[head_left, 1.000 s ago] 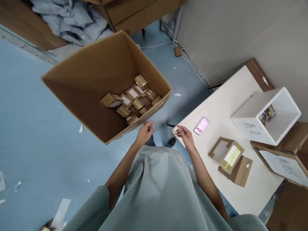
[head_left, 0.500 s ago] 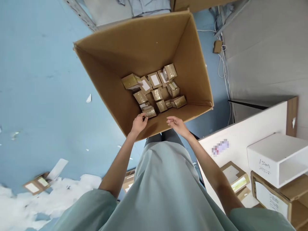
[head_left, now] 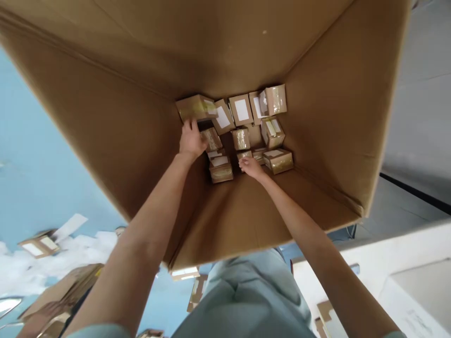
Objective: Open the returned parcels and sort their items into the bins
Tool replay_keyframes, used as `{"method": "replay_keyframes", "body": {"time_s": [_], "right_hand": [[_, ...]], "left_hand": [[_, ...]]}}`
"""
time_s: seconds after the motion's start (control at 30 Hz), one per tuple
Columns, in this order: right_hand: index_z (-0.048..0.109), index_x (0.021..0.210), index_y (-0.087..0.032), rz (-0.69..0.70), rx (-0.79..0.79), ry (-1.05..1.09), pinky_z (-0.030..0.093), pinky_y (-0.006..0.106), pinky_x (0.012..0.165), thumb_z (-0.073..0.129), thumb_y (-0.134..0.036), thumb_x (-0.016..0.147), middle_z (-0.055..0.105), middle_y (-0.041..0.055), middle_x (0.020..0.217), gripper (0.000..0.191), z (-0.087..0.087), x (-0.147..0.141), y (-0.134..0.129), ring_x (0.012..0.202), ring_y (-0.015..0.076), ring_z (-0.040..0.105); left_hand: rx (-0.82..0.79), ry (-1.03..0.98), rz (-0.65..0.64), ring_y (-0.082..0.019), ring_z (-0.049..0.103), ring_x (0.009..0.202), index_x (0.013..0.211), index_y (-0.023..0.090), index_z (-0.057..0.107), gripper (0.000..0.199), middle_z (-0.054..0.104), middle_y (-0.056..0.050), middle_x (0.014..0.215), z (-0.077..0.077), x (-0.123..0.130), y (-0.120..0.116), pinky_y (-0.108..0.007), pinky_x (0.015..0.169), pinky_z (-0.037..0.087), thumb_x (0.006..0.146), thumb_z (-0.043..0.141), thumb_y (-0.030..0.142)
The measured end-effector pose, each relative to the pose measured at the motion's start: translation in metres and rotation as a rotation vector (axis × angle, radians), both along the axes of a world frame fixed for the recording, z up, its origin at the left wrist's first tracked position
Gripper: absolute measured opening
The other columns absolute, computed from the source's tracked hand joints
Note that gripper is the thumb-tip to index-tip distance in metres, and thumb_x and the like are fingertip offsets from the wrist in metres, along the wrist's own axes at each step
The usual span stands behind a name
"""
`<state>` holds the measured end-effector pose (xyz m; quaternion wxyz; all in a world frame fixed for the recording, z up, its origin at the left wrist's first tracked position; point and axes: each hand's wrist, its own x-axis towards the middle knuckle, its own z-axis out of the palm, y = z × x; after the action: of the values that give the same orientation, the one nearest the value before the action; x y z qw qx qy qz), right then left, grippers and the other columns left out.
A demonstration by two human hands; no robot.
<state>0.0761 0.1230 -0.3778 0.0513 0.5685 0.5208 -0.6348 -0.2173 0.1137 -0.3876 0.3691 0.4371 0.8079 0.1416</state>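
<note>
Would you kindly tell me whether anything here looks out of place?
Yes: loose white scraps litter the blue floor left of the large brown cardboard box, and small brown cardboard cartons inside sit at differing angles, looking untidy.

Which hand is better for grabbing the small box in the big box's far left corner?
Probably the left hand: it's beside that small box, while the right hand is farther away.

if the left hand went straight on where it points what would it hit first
Likely the yellow-taped box just ahead of the left hand; depth is unclear, and they may already touch.
</note>
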Motion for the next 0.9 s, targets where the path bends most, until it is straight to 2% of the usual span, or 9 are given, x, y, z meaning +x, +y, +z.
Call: {"method": "replay_keyframes", "body": {"time_s": [0.13, 0.27, 0.37, 0.43, 0.5, 0.6, 0.7, 0.8, 0.9], "right_hand": [[0.075, 0.095, -0.02, -0.096, -0.114, -0.019, 0.065, 0.033, 0.087, 0.066, -0.021, 0.098, 0.08, 0.0033, 0.09, 0.009, -0.085, -0.024, 0.009, 0.087, 0.0185, 0.078], [0.074, 0.101, -0.019, -0.17, -0.187, 0.009, 0.064, 0.026, 0.08, 0.066, -0.023, 0.102, 0.079, 0.002, 0.09, 0.009, -0.144, -0.039, 0.013, 0.076, 0.0127, 0.075], [0.073, 0.101, -0.02, -0.289, -0.269, 0.053, 0.063, 0.023, 0.079, 0.07, -0.025, 0.101, 0.077, 0.0001, 0.087, 0.006, -0.171, -0.047, 0.012, 0.075, 0.0102, 0.072], [0.072, 0.098, -0.021, -0.358, -0.317, 0.05, 0.063, 0.024, 0.08, 0.072, -0.024, 0.1, 0.075, -0.0013, 0.085, 0.004, -0.182, -0.049, 0.009, 0.075, 0.0101, 0.072], [0.07, 0.094, -0.021, -0.38, -0.332, 0.019, 0.063, 0.026, 0.083, 0.071, -0.022, 0.1, 0.074, -0.002, 0.082, 0.006, -0.185, -0.05, 0.006, 0.075, 0.0109, 0.072], [0.069, 0.09, -0.021, -0.403, -0.341, -0.011, 0.064, 0.028, 0.086, 0.069, -0.02, 0.1, 0.073, -0.0019, 0.081, 0.009, -0.169, -0.047, 0.003, 0.077, 0.0124, 0.073], [0.069, 0.088, -0.021, -0.446, -0.347, -0.02, 0.065, 0.029, 0.088, 0.07, -0.021, 0.1, 0.073, -0.0014, 0.081, 0.012, -0.121, -0.046, 0.005, 0.079, 0.013, 0.074], [0.067, 0.086, -0.021, -0.506, -0.344, 0.0, 0.066, 0.029, 0.086, 0.073, -0.028, 0.102, 0.073, -0.0003, 0.08, 0.018, -0.042, -0.05, 0.01, 0.075, 0.0133, 0.073], [0.068, 0.09, -0.021, -0.578, -0.326, 0.068, 0.068, 0.031, 0.08, 0.075, -0.041, 0.104, 0.074, 0.0031, 0.085, 0.026, 0.057, -0.054, 0.014, 0.074, 0.0149, 0.074]], "left_hand": [[-0.055, 0.038, -0.065, -0.035, 0.021, 0.172, 0.171, -0.002, 0.023, 0.12, 0.02, -0.03, 0.181, -0.075, -0.042, 0.056, -0.064, 0.14, 0.018, 0.084, 0.098, 0.034], [-0.059, 0.092, -0.208, -0.044, 0.023, 0.169, 0.167, -0.015, 0.017, 0.137, 0.015, -0.036, 0.178, -0.136, -0.074, 0.101, -0.069, 0.138, 0.021, 0.074, 0.106, 0.034], [-0.105, 0.16, -0.261, -0.051, 0.019, 0.168, 0.158, -0.027, 0.015, 0.129, 0.023, -0.041, 0.17, -0.161, -0.087, 0.12, -0.075, 0.134, 0.014, 0.092, 0.089, 0.056], [-0.107, 0.224, -0.291, -0.056, 0.011, 0.166, 0.154, -0.031, 0.013, 0.122, 0.028, -0.04, 0.166, -0.166, -0.087, 0.123, -0.08, 0.13, 0.007, 0.104, 0.069, 0.065], [-0.089, 0.257, -0.3, -0.057, 0.009, 0.165, 0.155, -0.031, 0.01, 0.12, 0.029, -0.039, 0.165, -0.161, -0.079, 0.117, -0.081, 0.129, 0.005, 0.106, 0.063, 0.066], [-0.074, 0.263, -0.234, -0.051, 0.02, 0.163, 0.164, -0.019, 0.01, 0.128, 0.031, -0.036, 0.167, -0.135, -0.053, 0.094, -0.08, 0.132, 0.011, 0.095, 0.085, 0.058], [-0.042, 0.254, -0.149, -0.047, 0.028, 0.157, 0.169, -0.004, 0.017, 0.126, 0.034, -0.031, 0.169, -0.079, -0.017, 0.064, -0.077, 0.132, 0.022, 0.085, 0.097, 0.043], [0.016, 0.21, -0.113, -0.052, 0.03, 0.156, 0.169, -0.002, 0.022, 0.116, 0.034, -0.033, 0.169, 0.001, 0.022, 0.036, -0.077, 0.131, 0.024, 0.083, 0.093, 0.028], [0.13, 0.191, -0.121, -0.053, 0.034, 0.155, 0.171, 0.001, 0.026, 0.119, 0.042, -0.033, 0.163, 0.092, 0.058, 0.016, -0.072, 0.131, 0.028, 0.077, 0.091, 0.032]]}}
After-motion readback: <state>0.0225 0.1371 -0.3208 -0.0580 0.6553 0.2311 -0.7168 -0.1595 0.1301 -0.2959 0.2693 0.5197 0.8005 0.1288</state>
